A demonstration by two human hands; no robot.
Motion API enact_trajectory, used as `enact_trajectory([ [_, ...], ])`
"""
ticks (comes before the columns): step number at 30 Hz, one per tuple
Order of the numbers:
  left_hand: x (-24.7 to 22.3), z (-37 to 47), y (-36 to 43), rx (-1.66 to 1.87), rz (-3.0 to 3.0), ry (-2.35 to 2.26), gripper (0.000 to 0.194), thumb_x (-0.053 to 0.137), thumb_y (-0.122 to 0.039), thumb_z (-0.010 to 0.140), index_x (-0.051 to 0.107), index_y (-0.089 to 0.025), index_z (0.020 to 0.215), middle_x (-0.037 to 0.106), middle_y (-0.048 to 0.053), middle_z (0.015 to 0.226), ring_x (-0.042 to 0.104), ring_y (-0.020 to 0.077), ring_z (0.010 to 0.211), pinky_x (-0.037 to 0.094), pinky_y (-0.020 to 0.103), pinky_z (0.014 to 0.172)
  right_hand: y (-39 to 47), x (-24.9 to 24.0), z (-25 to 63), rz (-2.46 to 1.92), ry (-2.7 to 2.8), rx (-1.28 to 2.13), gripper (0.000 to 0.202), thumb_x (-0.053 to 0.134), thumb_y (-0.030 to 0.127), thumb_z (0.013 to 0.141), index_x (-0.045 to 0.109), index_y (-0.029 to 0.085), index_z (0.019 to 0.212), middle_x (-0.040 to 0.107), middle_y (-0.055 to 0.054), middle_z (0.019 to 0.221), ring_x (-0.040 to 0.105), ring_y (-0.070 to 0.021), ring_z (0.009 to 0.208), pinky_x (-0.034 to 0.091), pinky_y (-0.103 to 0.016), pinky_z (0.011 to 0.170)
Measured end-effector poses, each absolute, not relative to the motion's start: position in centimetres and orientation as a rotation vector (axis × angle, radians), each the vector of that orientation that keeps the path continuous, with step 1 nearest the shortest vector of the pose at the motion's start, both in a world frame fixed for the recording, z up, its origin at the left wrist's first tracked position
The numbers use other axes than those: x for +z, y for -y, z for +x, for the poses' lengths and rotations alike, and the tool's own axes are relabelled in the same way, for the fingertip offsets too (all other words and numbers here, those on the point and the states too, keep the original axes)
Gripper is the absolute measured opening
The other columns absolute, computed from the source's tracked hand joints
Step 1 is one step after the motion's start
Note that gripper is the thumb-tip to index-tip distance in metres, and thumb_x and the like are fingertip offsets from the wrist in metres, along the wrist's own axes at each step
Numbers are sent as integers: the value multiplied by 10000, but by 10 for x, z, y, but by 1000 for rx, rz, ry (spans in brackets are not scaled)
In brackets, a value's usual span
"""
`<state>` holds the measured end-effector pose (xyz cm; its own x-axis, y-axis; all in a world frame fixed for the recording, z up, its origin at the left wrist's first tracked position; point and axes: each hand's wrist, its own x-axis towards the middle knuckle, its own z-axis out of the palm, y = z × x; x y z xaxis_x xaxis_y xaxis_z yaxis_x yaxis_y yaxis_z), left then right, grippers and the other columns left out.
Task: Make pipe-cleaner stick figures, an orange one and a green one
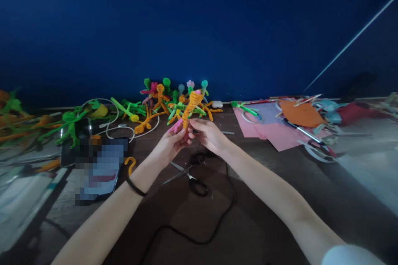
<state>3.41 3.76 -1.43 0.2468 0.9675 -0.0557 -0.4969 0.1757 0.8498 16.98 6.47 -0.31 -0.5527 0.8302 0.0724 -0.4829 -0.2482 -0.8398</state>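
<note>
Both my hands hold an orange and pink pipe-cleaner figure (191, 105) upright above the table. My left hand (172, 144) is closed around its lower, pink part. From the other side, the fingers of my right hand (209, 133) pinch the figure near the bottom of its coiled orange body; the fingertips are partly hidden. Behind it stands a cluster of similar pipe-cleaner figures (166, 85) in green, orange, pink and blue. Below my hands lie open scissors (186, 172) with black handles.
A phone (107, 169) and a bent orange pipe cleaner (130, 165) lie at left, near white cables (116, 112). A black cord (217, 225) curves across the front. Pink paper sheets (276, 134) and an orange piece (301, 114) lie at right. A blue wall (199, 25) rises behind.
</note>
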Motion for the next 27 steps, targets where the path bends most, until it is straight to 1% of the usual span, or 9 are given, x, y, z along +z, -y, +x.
enact_trajectory([
  [6, -16, 34, -37, 1103, 865, -767, 151, 620, -209, 699, 608, -152, 839, 645, 24, 680, 593, 111, 586, 474, 238, 615, -63, -2, 170, -627, 1141, 1856, 160, 653, 268, 659, 603, 125, 710, 476, 42, 554, 410, -52, 446, 395, -225, 443],
  [8, -13, 30, -37, 1066, 957, -823, 198, 624, -227, 694, 608, -159, 879, 640, 20, 700, 594, 121, 631, 464, 258, 662, -65, -4, 170, -664, 1182, 1769, 173, 670, 285, 642, 617, 130, 699, 517, 28, 588, 451, -61, 500, 414, -231, 512],
  [10, -7, 24, -38, 1044, 1095, -932, 223, 641, -245, 675, 613, -153, 876, 633, 18, 735, 584, 125, 685, 444, 257, 700, -68, -6, 171, -689, 1213, 1684, 189, 685, 299, 620, 632, 135, 697, 568, 5, 663, 517, -92, 623, 431, -249, 622],
  [12, 0, 18, -40, 1075, 1210, -1074, 280, 672, -268, 634, 610, -154, 883, 629, 22, 820, 574, 131, 747, 425, 249, 722, -70, -7, 171, -724, 1244, 1605, 202, 693, 312, 602, 639, 139, 690, 591, -11, 704, 543, -123, 717, 425, -267, 695],
  [14, 7, 14, -41, 1124, 1299, -1214, 326, 673, -318, 623, 605, -155, 897, 613, 19, 828, 560, 131, 749, 414, 240, 700, -71, -7, 171, -787, 1304, 1522, 202, 698, 316, 587, 638, 140, 666, 591, -13, 694, 543, -132, 717, 417, -277, 709],
  [17, 15, 13, -39, 1156, 1439, -1320, 326, 632, -386, 656, 601, -153, 881, 600, 13, 772, 546, 132, 705, 405, 232, 639, -70, -8, 171, -855, 1497, 1384, 177, 689, 300, 595, 642, 139, 651, 599, -19, 701, 547, -139, 721, 406, -286, 733],
  [20, 17, 15, -36, 1142, 1508, -1344, 294, 640, -389, 647, 590, -150, 810, 592, 0, 666, 534, 125, 605, 397, 225, 555, -69, -10, 170, -826, 1696, 1309, 149, 640, 280, 656, 658, 143, 713, 627, -33, 764, 564, -153, 781, 400, -292, 771],
  [23, 15, 16, -36, 1181, 1409, -1296, 268, 653, -375, 633, 574, -148, 753, 567, -16, 583, 514, 110, 514, 388, 219, 492, -68, -9, 170, -790, 1788, 1309, 147, 594, 266, 699, 655, 143, 751, 637, -28, 768, 569, -148, 779, 409, -292, 767],
  [27, 13, 15, -39, 1225, 1243, -1155, 329, 677, -348, 604, 545, -155, 835, 597, -9, 670, 559, 123, 568, 441, 239, 548, -65, -5, 171, -822, 1810, 1314, 159, 589, 289, 700, 629, 135, 710, 612, -12, 702, 560, -133, 707, 422, -280, 713],
])
